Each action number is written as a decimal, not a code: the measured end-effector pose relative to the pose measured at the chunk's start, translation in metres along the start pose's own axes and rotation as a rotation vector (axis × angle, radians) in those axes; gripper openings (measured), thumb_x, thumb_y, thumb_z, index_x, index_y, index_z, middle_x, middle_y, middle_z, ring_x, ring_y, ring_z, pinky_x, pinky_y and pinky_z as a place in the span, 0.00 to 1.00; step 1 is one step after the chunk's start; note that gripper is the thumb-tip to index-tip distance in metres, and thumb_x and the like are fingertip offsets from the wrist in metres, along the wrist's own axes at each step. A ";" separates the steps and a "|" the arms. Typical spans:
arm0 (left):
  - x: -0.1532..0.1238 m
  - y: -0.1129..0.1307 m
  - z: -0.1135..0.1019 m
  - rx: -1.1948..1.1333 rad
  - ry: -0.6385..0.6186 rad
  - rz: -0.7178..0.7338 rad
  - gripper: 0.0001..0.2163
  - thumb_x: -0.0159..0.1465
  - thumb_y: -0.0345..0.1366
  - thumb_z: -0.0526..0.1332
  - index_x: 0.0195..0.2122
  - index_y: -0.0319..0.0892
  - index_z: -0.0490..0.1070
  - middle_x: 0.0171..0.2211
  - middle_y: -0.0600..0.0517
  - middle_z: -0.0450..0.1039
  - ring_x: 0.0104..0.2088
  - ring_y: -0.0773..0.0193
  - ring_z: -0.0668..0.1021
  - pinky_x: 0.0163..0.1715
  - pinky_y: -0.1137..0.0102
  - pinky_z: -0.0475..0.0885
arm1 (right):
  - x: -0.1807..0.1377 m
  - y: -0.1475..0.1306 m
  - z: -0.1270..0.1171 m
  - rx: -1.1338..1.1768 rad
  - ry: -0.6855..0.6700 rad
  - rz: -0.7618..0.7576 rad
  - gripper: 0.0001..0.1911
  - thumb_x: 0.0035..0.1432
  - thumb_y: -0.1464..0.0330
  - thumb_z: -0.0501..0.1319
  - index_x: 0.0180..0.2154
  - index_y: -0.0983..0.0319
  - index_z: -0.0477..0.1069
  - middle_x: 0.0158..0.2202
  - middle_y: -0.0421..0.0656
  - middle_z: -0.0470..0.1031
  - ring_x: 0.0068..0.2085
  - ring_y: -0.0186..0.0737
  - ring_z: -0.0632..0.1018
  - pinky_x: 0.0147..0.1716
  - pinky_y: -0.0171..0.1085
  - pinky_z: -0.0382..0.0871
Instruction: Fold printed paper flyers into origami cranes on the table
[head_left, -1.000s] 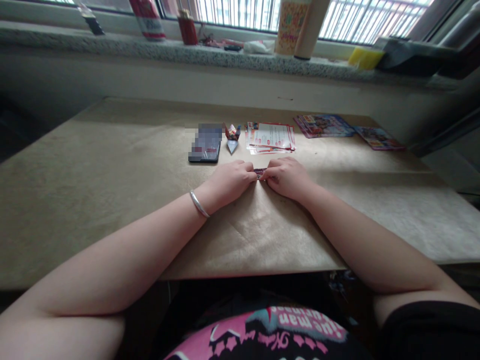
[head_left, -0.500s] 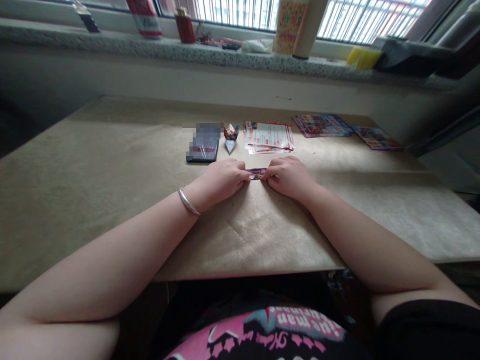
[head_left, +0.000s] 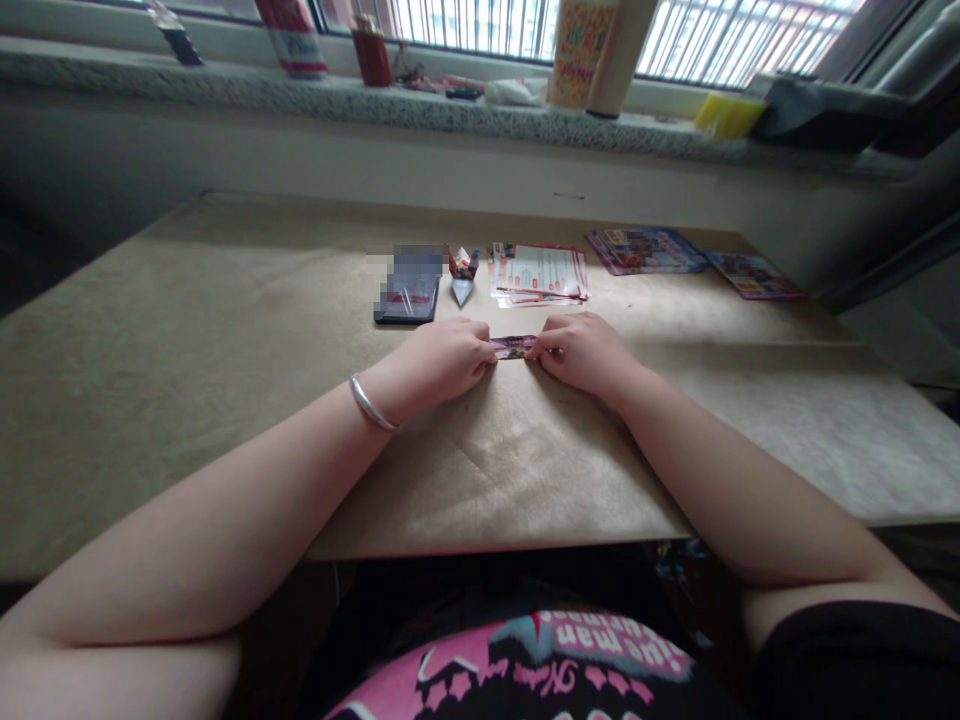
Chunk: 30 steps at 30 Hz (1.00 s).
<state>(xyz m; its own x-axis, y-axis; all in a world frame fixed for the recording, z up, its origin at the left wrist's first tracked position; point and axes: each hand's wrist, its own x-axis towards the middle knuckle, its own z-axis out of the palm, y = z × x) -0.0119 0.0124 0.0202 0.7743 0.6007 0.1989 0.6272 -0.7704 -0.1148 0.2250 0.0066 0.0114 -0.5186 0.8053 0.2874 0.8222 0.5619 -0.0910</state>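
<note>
A narrow folded strip of colourful printed paper (head_left: 513,347) lies on the table between my two hands. My left hand (head_left: 448,358), with a silver bangle on its wrist, pinches the strip's left end. At the other end, the fingers of my right hand (head_left: 581,352) are closed on the paper. Just beyond the strip stands a small folded-paper figure (head_left: 463,270) with pointed tips. Left of that figure lies a dark flat device (head_left: 411,288), partly blurred out, that looks like a phone or tablet.
Behind my hands lies a pile of printed sheets (head_left: 544,272) with red edges. Colourful cards or booklets (head_left: 645,250) sit at the back right, with another stack (head_left: 757,276) beside them. A windowsill (head_left: 420,110) holds a cup (head_left: 577,55), a red container (head_left: 371,52) and other items.
Both hands stay on the strip of paper. My left hand has shifted very slightly left, and a little more of the strip shows between the fingers.
</note>
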 end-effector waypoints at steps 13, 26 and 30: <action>0.000 0.000 0.004 0.003 0.055 0.039 0.13 0.67 0.34 0.56 0.50 0.43 0.76 0.38 0.48 0.76 0.38 0.60 0.77 0.33 0.68 0.69 | -0.001 0.011 -0.005 -0.006 -0.021 -0.047 0.12 0.57 0.72 0.60 0.34 0.55 0.83 0.34 0.41 0.80 0.35 0.40 0.77 0.37 0.38 0.63; 0.002 -0.001 0.010 -0.037 0.098 0.089 0.15 0.71 0.36 0.53 0.46 0.48 0.80 0.41 0.49 0.77 0.38 0.62 0.78 0.36 0.69 0.70 | -0.003 -0.017 -0.003 -0.080 -0.041 -0.055 0.14 0.62 0.68 0.56 0.41 0.57 0.81 0.38 0.44 0.80 0.38 0.42 0.75 0.36 0.39 0.61; 0.002 -0.002 0.006 -0.022 0.055 0.056 0.14 0.68 0.36 0.55 0.41 0.45 0.82 0.39 0.48 0.78 0.36 0.62 0.78 0.33 0.68 0.70 | -0.002 -0.015 -0.003 -0.043 -0.038 -0.033 0.13 0.59 0.70 0.58 0.39 0.56 0.82 0.37 0.44 0.79 0.39 0.43 0.76 0.36 0.39 0.62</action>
<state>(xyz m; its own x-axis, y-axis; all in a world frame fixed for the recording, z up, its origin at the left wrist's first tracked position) -0.0113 0.0158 0.0148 0.8022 0.5440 0.2461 0.5802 -0.8076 -0.1059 0.2142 -0.0042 0.0146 -0.5532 0.7938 0.2527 0.8135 0.5801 -0.0413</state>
